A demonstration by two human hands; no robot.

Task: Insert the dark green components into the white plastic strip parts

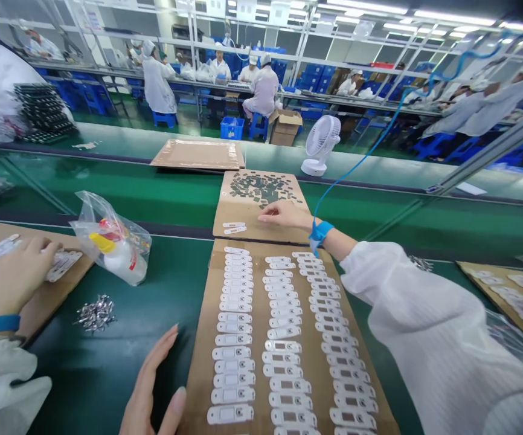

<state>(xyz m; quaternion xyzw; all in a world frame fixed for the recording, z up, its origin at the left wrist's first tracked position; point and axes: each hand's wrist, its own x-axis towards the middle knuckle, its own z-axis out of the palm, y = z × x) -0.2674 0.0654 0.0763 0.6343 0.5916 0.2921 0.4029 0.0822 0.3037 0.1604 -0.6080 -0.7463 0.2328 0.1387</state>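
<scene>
My left hand [153,386] is at the bottom, just left of the large cardboard sheet [205,314], open with thumb and fingers apart. On that sheet, white plastic casings [232,365] with rectangular windows lie in three columns. Beyond it, my right hand [284,214], with a blue wrist strap [320,232], reaches over a smaller cardboard piece [247,211]. Its fingers are drawn together, and anything between the tips is too small to make out. Just past them lies a scatter of small dark green chips [261,187]. Two white casings [234,228] lie left of this hand.
Another person's hand [12,278] works over casings at left. A glue bottle [125,260] in a plastic bag and a pile of small metal parts [96,314] lie between us. A white fan [320,145] stands on the far ledge. A blue cord [365,160] runs from my wrist strap.
</scene>
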